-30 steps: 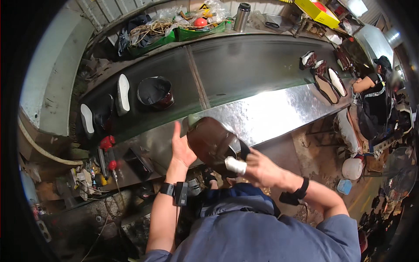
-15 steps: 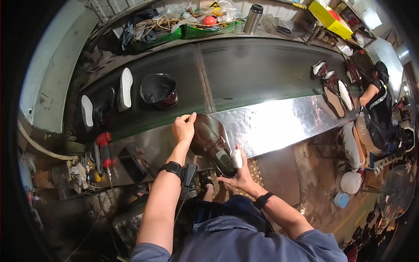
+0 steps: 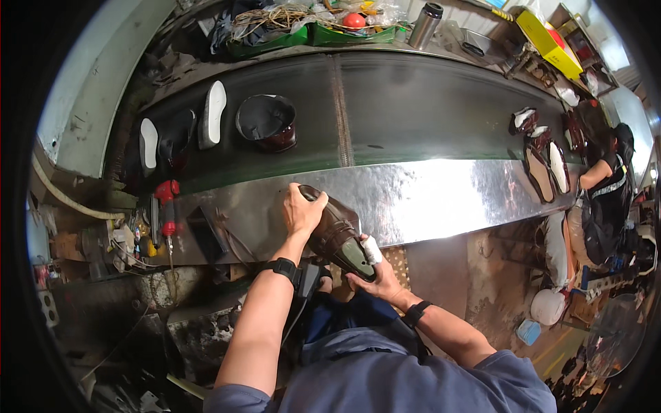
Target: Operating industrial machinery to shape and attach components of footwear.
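Currently held item: one brown shoe [image 3: 333,221], tilted, its toe toward the belt and its heel toward the person, above the near edge of the metal plate [image 3: 268,189].
Heel insert: green form [image 3: 350,256] with a small dark hole, seated in the shoe's opening.
Left hand [image 3: 303,212]: at the toe end, fingers bent, thumb toward the upper; whether it pinches or merely rests cannot be told.
Right hand [image 3: 383,275]: closed around the heel, thumb and fingers on opposite sides.
Finger covering: white wrap [image 3: 372,250] on a right-hand finger, beside the heel.
Wrists: a dark band [image 3: 284,270] on the left, another [image 3: 416,314] on the right.
Belt, left side: dark red boot [image 3: 284,138] with a black lining, left of the seam [image 3: 341,113]; pale-soled shoe [image 3: 215,110] near it.
Plate, left end: red tool [image 3: 167,194], near a dark flat slab [image 3: 206,230].
Far right: several shoes [image 3: 537,172], beside a co-worker [image 3: 609,182].
Back ledge: steel flask [image 3: 425,26]; yellow box [image 3: 549,45].
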